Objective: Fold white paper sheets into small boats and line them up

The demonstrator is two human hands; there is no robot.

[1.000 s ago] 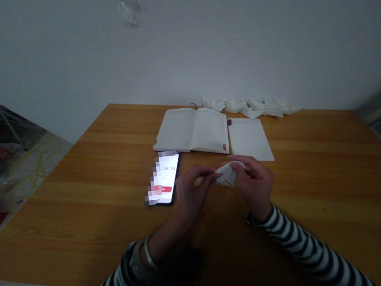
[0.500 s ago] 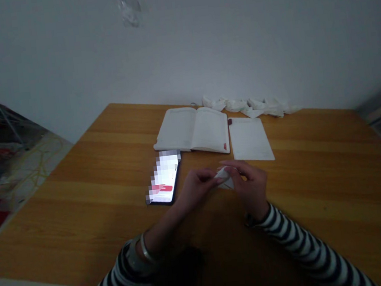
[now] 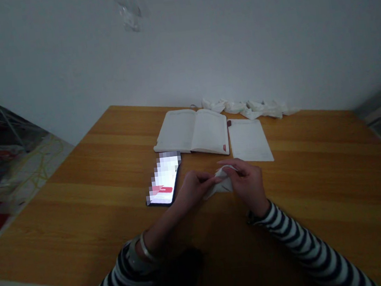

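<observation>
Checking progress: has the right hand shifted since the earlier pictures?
Yes, the right hand has shifted slightly leftward, toward the phone, judged against the open notebook.

Left hand (image 3: 192, 191), right hand (image 3: 246, 185), close together

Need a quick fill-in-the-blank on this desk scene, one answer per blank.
1. The loose sheet lies to the ____ of the open notebook.
2. Folded white pieces line the ____ edge of the wooden table.
3. The left hand and right hand pinch one ____ folded piece.
4. The smartphone lies screen ____.

right; far; white; up
</observation>
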